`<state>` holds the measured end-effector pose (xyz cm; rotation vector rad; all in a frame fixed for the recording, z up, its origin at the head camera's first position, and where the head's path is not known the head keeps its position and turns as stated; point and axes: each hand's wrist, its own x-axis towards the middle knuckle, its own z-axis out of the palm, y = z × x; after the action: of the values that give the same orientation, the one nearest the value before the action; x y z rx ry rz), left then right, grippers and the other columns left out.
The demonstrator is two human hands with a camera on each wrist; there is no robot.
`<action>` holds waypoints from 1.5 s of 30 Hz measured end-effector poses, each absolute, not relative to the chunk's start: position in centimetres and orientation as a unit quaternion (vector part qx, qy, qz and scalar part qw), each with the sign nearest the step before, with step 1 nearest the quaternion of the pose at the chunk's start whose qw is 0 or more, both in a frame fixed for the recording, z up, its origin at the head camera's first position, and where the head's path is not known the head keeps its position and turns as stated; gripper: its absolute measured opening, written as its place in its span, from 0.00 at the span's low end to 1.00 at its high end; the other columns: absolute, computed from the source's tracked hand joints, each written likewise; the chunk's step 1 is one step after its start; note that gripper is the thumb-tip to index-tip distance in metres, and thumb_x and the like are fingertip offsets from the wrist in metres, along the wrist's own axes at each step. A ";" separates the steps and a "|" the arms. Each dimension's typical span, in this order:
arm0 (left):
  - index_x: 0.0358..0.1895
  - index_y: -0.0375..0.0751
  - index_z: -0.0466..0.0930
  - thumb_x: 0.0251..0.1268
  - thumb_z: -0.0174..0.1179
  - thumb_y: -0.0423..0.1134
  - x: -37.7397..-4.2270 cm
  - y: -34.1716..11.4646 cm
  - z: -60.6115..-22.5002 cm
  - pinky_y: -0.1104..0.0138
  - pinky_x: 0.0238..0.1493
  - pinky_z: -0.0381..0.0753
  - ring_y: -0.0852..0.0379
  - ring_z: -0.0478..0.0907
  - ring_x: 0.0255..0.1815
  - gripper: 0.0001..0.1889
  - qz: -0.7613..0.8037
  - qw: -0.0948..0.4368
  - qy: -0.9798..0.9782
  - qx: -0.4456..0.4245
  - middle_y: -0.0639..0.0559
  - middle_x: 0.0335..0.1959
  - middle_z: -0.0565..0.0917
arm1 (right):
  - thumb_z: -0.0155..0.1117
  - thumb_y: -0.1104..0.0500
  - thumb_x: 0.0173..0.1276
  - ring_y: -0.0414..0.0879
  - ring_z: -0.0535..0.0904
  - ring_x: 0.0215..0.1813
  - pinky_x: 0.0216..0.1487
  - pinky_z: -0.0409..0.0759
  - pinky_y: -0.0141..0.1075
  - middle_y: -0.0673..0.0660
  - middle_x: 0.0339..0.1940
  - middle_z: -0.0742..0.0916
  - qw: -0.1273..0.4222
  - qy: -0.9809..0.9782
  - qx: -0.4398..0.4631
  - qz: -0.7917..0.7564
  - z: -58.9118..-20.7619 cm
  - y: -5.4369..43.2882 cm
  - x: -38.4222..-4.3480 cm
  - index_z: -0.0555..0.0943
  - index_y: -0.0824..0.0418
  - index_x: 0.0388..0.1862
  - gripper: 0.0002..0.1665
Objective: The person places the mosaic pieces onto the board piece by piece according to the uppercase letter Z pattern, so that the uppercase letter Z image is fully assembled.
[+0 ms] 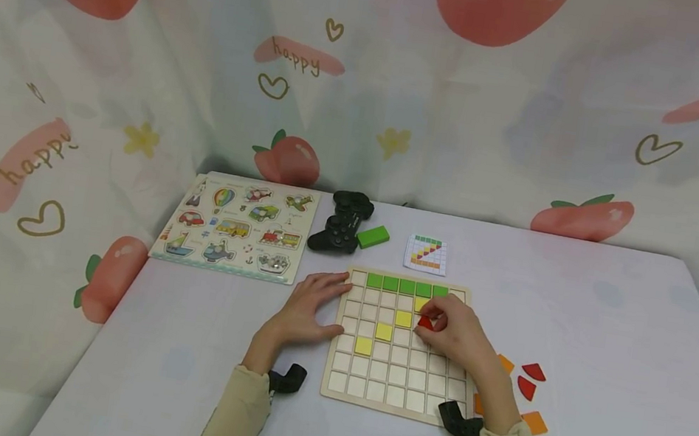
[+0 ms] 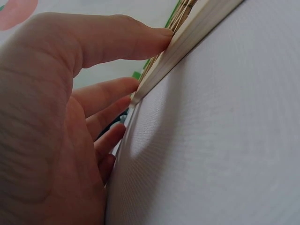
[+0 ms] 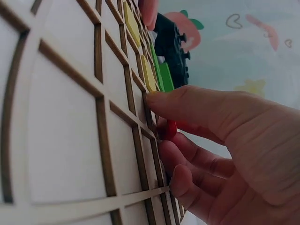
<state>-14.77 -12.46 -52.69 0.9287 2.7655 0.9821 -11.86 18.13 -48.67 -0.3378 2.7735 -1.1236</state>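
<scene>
A wooden grid board lies on the table, with green squares along its far row and yellow squares on a diagonal. My right hand is over the board's right half and pinches a small red piece between thumb and fingers, low over the cells beside the yellow diagonal. The fingers partly hide that piece. At the board's left edge, my left hand rests with fingers spread; in the left wrist view its thumb touches the wooden side.
Red pieces and orange squares lie right of the board, some behind the right forearm. Beyond the board are a pattern card, a green block and a black game controller. A vehicle picture puzzle lies back left.
</scene>
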 end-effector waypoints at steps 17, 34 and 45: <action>0.70 0.44 0.71 0.49 0.68 0.49 -14.9 -12.4 -52.6 0.48 0.66 0.61 0.47 0.59 0.71 0.39 0.326 0.031 0.896 0.300 0.51 0.74 0.65 | 0.76 0.61 0.57 0.44 0.74 0.31 0.33 0.75 0.34 0.53 0.32 0.81 -0.005 0.918 -0.101 -0.384 -49.7 17.6 -12.1 0.82 0.63 0.35 0.11; 0.71 0.45 0.70 0.50 0.67 0.50 -14.9 -12.4 -52.5 0.50 0.67 0.59 0.49 0.58 0.72 0.40 0.315 0.043 0.900 0.296 0.52 0.75 0.64 | 0.76 0.65 0.56 0.44 0.76 0.34 0.35 0.77 0.32 0.55 0.35 0.83 0.051 0.893 -0.130 -0.428 -49.2 18.7 -12.0 0.83 0.64 0.43 0.16; 0.70 0.45 0.71 0.50 0.68 0.48 -14.8 -12.4 -52.5 0.48 0.67 0.59 0.47 0.58 0.72 0.39 0.321 0.044 0.899 0.295 0.52 0.75 0.64 | 0.69 0.58 0.65 0.52 0.79 0.41 0.41 0.80 0.40 0.58 0.39 0.83 0.049 0.924 -0.048 -0.375 -47.3 22.8 -11.6 0.82 0.65 0.46 0.15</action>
<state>-14.77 -12.36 -52.52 0.9010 2.7470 0.9804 -11.65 22.79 -47.33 -0.1471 2.8160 -1.1435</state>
